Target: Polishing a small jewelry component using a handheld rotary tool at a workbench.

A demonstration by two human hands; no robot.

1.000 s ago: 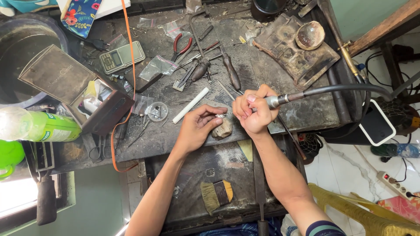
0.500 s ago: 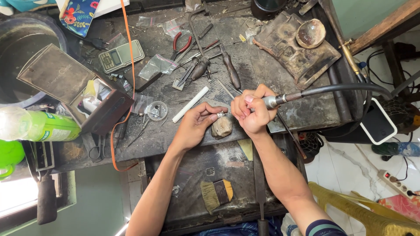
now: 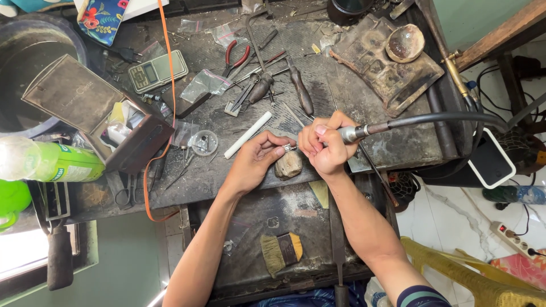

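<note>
Grinding underway at centre tabletop point(image 3: 398, 149)
Left hand point(image 3: 254, 160) pinches small metal piece point(image 3: 288, 148); right hand point(image 3: 325, 145), at its three o'clock, grips rotary handpiece point(image 3: 355, 133). Finish unclear.

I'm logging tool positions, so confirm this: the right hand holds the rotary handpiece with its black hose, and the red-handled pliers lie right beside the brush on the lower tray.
Wrong on one point. In the head view, the red-handled pliers lie on the upper bench near the pocket scale, not by the brush. The right hand does hold the rotary handpiece.

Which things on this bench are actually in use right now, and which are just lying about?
In use:
left hand pinching a small metal piece
right hand holding the rotary handpiece
bench peg

Lying about:
red-handled pliers
pocket scale
white stick
brush
green bottle
</note>
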